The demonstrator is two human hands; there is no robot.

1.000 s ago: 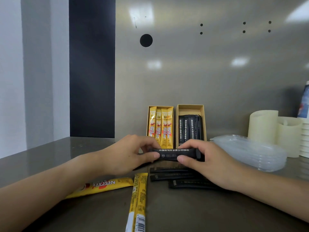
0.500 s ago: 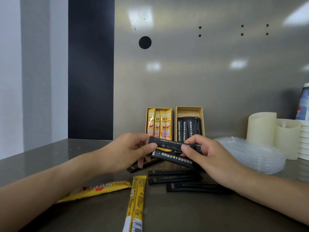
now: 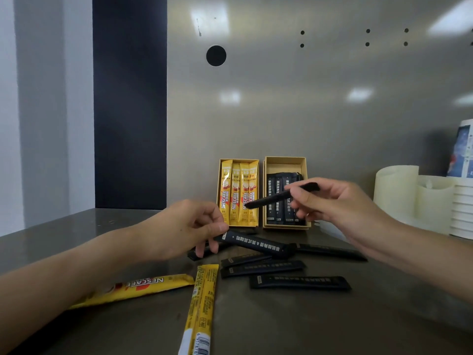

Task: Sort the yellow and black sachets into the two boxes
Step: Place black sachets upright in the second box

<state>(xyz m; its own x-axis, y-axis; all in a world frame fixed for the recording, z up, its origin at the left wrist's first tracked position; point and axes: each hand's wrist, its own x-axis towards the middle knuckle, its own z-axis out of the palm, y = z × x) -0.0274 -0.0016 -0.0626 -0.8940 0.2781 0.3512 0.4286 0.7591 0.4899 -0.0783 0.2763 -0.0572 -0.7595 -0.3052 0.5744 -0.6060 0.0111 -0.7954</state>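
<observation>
The right hand (image 3: 340, 201) pinches a slim black sachet (image 3: 276, 197) in front of the tan cardboard box (image 3: 285, 161), crosswise to its rows. The left hand (image 3: 184, 226) pinches another black sachet (image 3: 256, 243).

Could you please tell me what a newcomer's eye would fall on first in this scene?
The right hand stands out, holding a raised black sachet in front of the right box of black ones. The left hand pinches a second black sachet low over the counter, and two loose yellow sachets lie nearest the camera.
</observation>
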